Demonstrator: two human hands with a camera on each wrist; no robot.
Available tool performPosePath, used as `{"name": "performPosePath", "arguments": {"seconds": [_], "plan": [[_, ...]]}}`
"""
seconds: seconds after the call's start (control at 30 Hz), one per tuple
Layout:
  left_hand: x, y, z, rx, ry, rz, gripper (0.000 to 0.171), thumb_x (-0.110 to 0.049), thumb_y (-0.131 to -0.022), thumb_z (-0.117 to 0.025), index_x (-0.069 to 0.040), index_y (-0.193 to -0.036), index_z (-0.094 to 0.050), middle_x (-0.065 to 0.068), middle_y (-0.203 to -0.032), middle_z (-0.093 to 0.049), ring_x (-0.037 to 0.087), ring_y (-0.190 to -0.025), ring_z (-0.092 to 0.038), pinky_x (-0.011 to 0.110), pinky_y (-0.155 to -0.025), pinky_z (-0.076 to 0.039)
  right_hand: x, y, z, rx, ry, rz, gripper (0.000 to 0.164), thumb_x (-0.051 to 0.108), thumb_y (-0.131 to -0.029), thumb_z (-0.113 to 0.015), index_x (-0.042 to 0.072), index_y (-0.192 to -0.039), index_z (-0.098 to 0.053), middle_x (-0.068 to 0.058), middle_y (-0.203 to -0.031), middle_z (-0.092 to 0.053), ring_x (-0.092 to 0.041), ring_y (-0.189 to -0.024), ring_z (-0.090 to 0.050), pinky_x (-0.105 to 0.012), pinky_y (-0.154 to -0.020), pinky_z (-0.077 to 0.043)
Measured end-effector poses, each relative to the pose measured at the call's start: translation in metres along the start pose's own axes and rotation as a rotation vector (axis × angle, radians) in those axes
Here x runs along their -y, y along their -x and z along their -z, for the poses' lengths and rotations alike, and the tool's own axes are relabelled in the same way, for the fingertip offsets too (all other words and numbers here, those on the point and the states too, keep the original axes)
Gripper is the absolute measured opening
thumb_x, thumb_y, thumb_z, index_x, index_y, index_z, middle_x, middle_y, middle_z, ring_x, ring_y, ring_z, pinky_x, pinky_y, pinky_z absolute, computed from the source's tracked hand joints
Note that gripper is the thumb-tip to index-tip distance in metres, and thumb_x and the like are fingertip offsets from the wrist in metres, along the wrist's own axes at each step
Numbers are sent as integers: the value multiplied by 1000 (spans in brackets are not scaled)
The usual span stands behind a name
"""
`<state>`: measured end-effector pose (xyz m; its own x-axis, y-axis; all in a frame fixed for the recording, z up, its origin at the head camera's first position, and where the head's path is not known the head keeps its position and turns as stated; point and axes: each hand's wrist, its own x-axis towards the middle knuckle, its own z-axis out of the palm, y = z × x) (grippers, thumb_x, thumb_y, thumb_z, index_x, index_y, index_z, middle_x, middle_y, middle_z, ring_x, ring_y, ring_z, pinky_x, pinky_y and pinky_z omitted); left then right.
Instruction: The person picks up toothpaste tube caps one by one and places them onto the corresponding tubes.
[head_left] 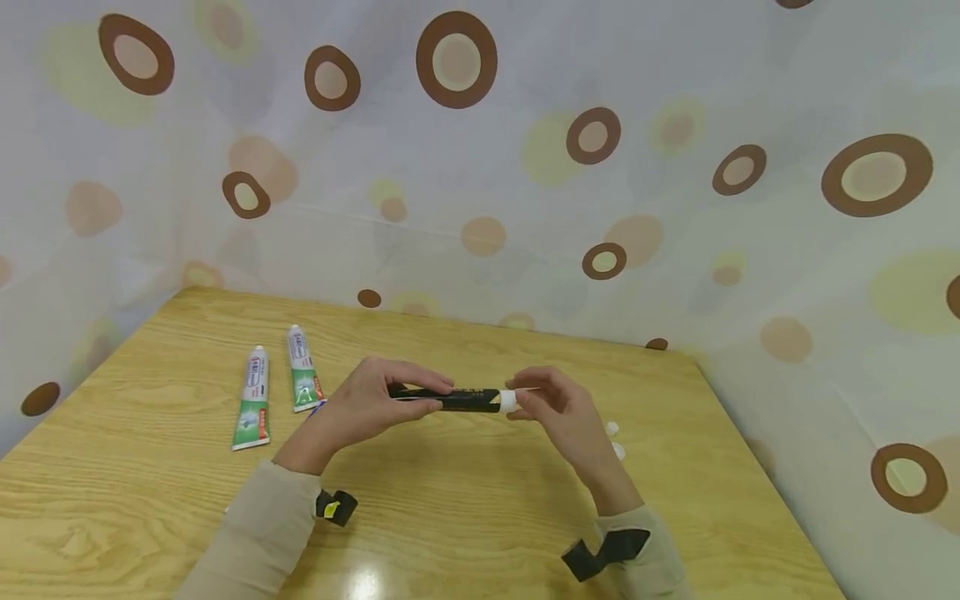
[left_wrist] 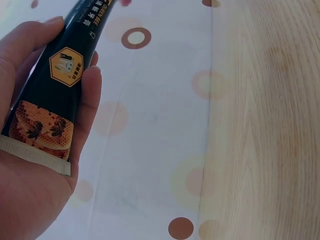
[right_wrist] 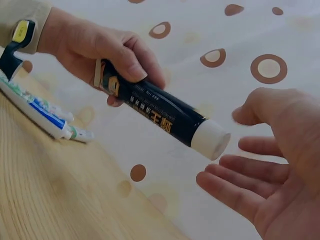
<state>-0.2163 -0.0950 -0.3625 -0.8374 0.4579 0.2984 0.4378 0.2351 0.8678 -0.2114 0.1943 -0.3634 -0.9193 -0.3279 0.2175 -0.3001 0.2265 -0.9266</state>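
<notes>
My left hand (head_left: 367, 398) grips a black toothpaste tube (head_left: 472, 400) above the table, thumb on one side and fingers on the other. Its printed front, with a honeycomb picture near the flat crimped end, faces the left wrist view. The white cap (right_wrist: 211, 139) is on the tube and points toward my right hand (head_left: 558, 412). In the right wrist view, the thumb and fingers of that hand are spread around the cap, with a gap visible between them and it.
Two green-and-white toothpaste tubes (head_left: 253, 400) (head_left: 303, 371) lie on the wooden table (head_left: 450, 517) at left. A blue-and-white tube (right_wrist: 42, 115) lies beside them, mostly hidden by my left hand in the head view. Two small white caps (head_left: 612, 428) (head_left: 618, 451) lie behind my right wrist. Patterned cloth (head_left: 480, 183) surrounds the table.
</notes>
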Motion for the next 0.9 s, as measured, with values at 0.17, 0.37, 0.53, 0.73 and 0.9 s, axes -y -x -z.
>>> {"name": "performPosePath", "arguments": {"seconds": [0.17,0.37,0.53,0.73,0.9], "plan": [[0,0,1,-11,6,6,19,-22,-89,-76,-29,-106,-78,-6,-120,-72,11,-98,-70,27,-70,-56,3,1,1,37,-4,89,29,11,-96,-66,7,-124,-62,-15,-131,-60,-15,-115,-63,-28,-93,-55],[0,0,1,-4,16,-5,19,-20,-89,-76,-27,-107,-78,-5,-119,-72,10,-104,-69,27,-75,-57,0,0,0,78,-41,106,23,10,-98,-62,1,-119,-63,-19,-118,-63,-21,-99,-68,-39,-87,-58],[-1,0,1,-8,3,-9,19,-21,-89,-75,-28,-107,-78,-5,-119,-73,10,-101,-69,27,-72,-57,1,0,0,70,-94,46,29,17,-100,-60,-1,-123,-59,-18,-113,-60,-26,-95,-71,-45,-84,-58],[0,1,1,-15,7,4,19,-21,-89,-76,-28,-107,-78,-6,-119,-73,11,-104,-69,27,-73,-57,4,2,0,92,-122,15,32,16,-98,-63,3,-127,-56,-16,-116,-60,-29,-98,-73,-44,-85,-58],[1,1,1,-15,-2,4,20,-21,-89,-76,-29,-107,-78,-7,-119,-72,10,-107,-68,27,-76,-57,2,1,-2,75,-98,-8,30,21,-100,-61,3,-124,-58,-17,-116,-61,-25,-96,-72,-44,-84,-59]]}}
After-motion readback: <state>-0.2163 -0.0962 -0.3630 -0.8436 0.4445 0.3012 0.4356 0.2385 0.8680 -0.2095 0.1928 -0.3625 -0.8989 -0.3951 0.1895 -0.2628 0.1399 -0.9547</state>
